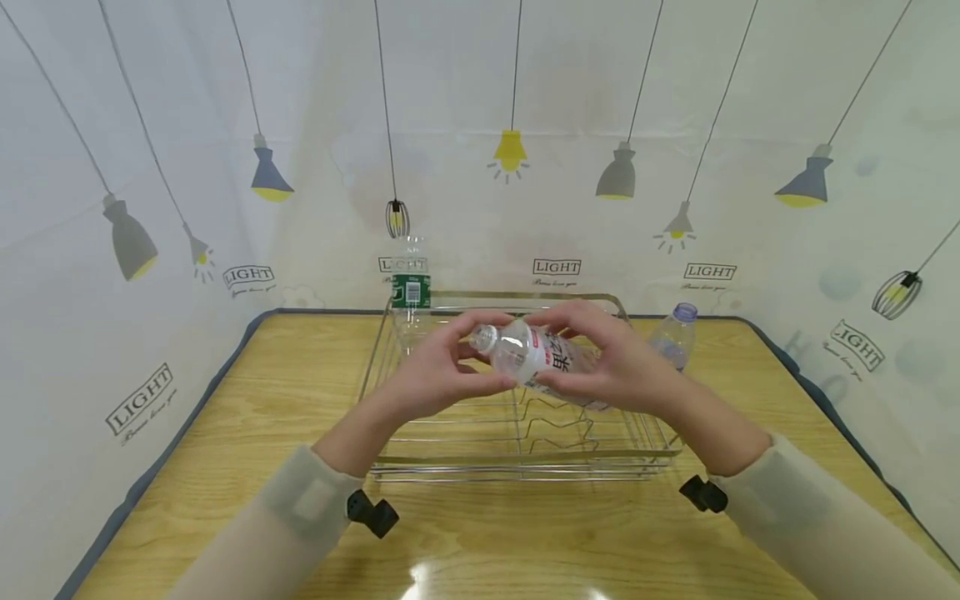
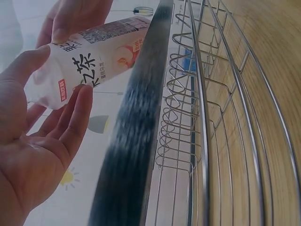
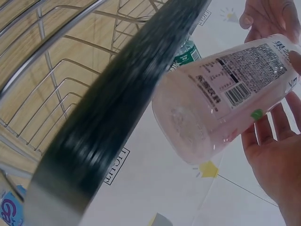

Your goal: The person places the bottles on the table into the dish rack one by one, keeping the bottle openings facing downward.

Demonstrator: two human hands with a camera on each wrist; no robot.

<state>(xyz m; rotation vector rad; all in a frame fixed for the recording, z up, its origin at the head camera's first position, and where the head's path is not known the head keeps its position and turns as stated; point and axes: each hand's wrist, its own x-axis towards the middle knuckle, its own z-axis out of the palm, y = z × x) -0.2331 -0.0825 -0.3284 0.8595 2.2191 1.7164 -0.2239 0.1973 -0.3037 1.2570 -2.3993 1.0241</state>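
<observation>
A clear plastic drink bottle point(image 1: 558, 354) with a white printed label is held in both hands above a wire dish rack point(image 1: 465, 456). It lies tilted, its neck pointing left. My left hand point(image 1: 431, 375) holds it around the shoulder, thumb below and fingers above. Around the body, the right hand point(image 1: 622, 358) grips with its thumb in front. In the left wrist view, the label point(image 2: 94, 61) shows dark characters and a peach picture. The bottle's base point(image 3: 181, 125) faces the right wrist camera.
A clear bottle with a green label point(image 1: 411, 292) stands upright at the rack's back left. Behind the right hand is another clear bottle with a purple neck point(image 1: 685, 312). The rack sits on a wooden table point(image 1: 285, 417), with a lamp-printed curtain point(image 1: 450, 100) behind.
</observation>
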